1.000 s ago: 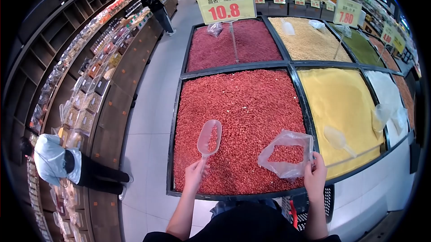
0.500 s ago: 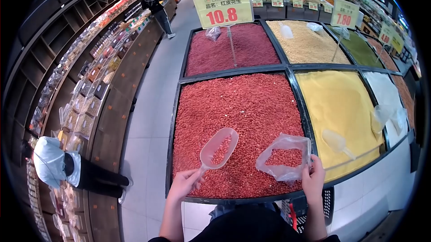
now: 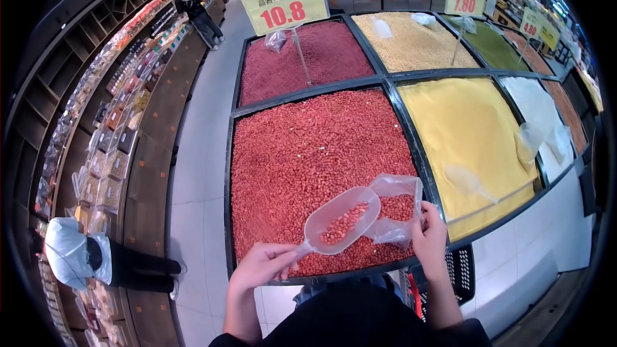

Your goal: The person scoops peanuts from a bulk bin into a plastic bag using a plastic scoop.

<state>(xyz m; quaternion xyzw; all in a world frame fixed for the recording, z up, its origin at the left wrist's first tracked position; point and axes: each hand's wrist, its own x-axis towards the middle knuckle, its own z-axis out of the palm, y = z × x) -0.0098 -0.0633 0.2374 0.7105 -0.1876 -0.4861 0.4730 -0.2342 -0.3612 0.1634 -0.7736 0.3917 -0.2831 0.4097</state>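
Observation:
My left hand (image 3: pixel 263 262) is closed around the handle of a clear plastic scoop (image 3: pixel 315 236). Red-skinned peanuts (image 3: pixel 345 223) lie in the scoop's bowl, and its tip overlaps the mouth of a clear plastic bag (image 3: pixel 393 185). My right hand (image 3: pixel 429 230) pinches the bag by its right edge, holding the mouth open. Inside or through the bag, red peanuts show; I cannot tell which. Both hands are above the front edge of a black-framed bin full of red peanuts (image 3: pixel 302 154).
Behind stands a bin of dark red beans (image 3: pixel 270 77) with a price sign (image 3: pixel 285 3). At right, a bin of yellow grain (image 3: pixel 463 122) holds another scoop (image 3: pixel 468 180). A person in a white top (image 3: pixel 67 254) bends over the left shelves. A black basket (image 3: pixel 459 273) sits below my right arm.
The scoop has moved right and tilted toward the bag, its tip now at the bag's mouth. My right hand and bag have shifted slightly left in view, as has the whole scene.

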